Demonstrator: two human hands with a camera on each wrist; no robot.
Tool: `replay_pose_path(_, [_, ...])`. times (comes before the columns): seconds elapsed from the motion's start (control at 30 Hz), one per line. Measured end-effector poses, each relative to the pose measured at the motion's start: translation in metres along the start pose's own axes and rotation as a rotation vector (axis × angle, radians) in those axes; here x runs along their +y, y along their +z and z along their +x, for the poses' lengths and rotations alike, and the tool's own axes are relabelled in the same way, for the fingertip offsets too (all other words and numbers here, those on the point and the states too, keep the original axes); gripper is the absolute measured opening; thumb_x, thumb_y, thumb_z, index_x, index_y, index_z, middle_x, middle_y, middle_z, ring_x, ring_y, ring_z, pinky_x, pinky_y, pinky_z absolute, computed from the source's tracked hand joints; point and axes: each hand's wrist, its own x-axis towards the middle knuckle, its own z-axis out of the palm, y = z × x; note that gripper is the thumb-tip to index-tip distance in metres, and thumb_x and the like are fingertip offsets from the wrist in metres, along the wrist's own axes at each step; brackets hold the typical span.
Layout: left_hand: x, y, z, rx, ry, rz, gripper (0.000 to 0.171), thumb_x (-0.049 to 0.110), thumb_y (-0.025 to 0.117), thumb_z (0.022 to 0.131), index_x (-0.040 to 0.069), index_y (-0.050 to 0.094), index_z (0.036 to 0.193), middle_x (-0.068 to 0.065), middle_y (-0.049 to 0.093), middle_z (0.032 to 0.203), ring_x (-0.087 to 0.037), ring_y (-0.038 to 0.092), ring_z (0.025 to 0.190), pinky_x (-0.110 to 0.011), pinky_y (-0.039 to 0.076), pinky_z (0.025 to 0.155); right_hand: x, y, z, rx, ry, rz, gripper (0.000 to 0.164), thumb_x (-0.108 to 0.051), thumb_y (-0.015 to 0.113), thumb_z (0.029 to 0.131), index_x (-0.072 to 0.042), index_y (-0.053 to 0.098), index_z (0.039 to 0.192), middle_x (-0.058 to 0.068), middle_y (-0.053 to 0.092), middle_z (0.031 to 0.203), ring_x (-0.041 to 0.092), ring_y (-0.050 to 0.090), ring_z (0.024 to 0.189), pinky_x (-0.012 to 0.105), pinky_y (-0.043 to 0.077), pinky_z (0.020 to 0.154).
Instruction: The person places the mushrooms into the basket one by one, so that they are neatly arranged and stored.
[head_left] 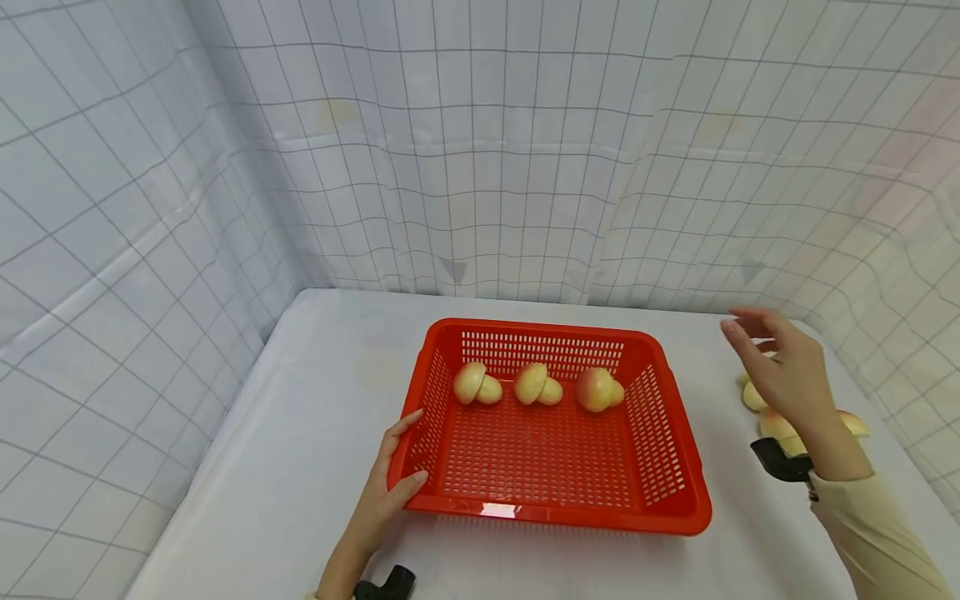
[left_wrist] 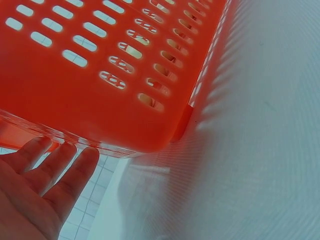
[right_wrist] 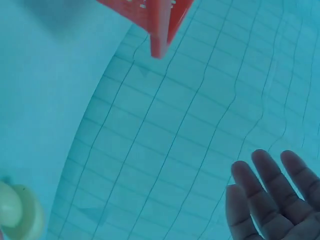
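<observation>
A red plastic basket [head_left: 536, 518] with slotted walls stands on the white table. Three toy mushrooms lie in a row near its back wall: a pale yellow one [head_left: 469, 383], a yellow one with a reddish tinge [head_left: 531, 384] and a redder one [head_left: 595, 390]. My left hand [head_left: 381, 492] holds the basket at its front left corner, thumb over the rim; its fingers [left_wrist: 75, 172] reach the basket wall in the left wrist view. Raised at the right, my right hand [head_left: 793, 367] holds nothing, fingers loosely bent. More mushrooms [head_left: 777, 425] lie below it, partly hidden by hand and wrist.
White cloth with a grid pattern [head_left: 487, 167] hangs behind the table and along both sides. The white tabletop [head_left: 300, 417] extends left of the basket. A black strap mount [head_left: 782, 460] sits on the right wrist, another [head_left: 386, 583] on the left.
</observation>
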Motion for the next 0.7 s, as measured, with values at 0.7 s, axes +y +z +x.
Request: replay_pose_path(0.7, [0.001,0.001,0.0,-0.001,0.002,0.006,0.066,0.009,0.054,0.084,0.022,0.031,0.145,-0.009,0.025,0.147,-0.04,0.038,0.119,-0.041,0.049,0.086,0.088,-0.021,-0.074,0.259,0.341,-0.046,0.038,-0.02,0.065,0.089,-0.001,0.061,0.121,-0.03,0.051,0.093,-0.013,0.048,0.082,0.007,0.035,0.068])
